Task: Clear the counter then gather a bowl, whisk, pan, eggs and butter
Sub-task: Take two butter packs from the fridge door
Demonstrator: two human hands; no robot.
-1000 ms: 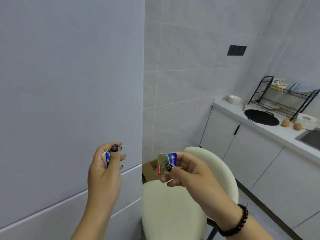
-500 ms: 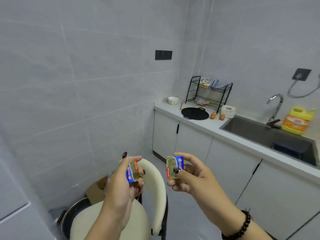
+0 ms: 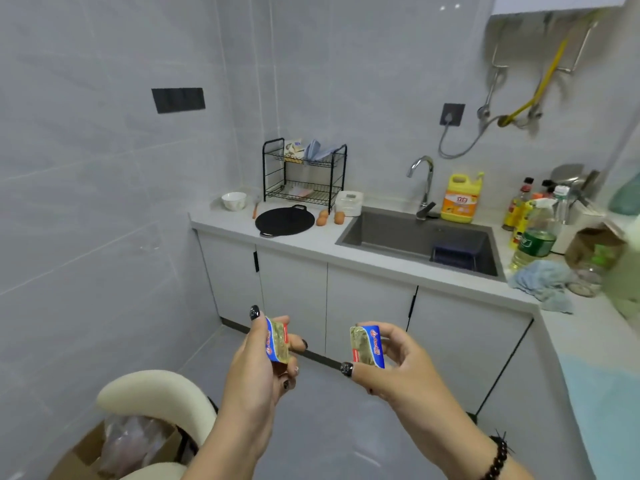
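1. The left hand (image 3: 258,362) pinches one butter packet (image 3: 277,339) between thumb and curled fingers (image 3: 294,342), long axis near upright, its face turned rightward.
2. The right hand (image 3: 398,365) pinches a second butter packet (image 3: 367,346) between thumb and fingers, also upright, probably held separately for carrying.
3. Well beyond the fingers, the bench (image 3: 322,242) holds the bowl (image 3: 234,200), pan (image 3: 284,220) and eggs (image 3: 330,218).

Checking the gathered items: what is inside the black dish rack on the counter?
The dish rack holds a packet and a blue cloth on top; something pale lies on its lower shelf, too blurred to identify.
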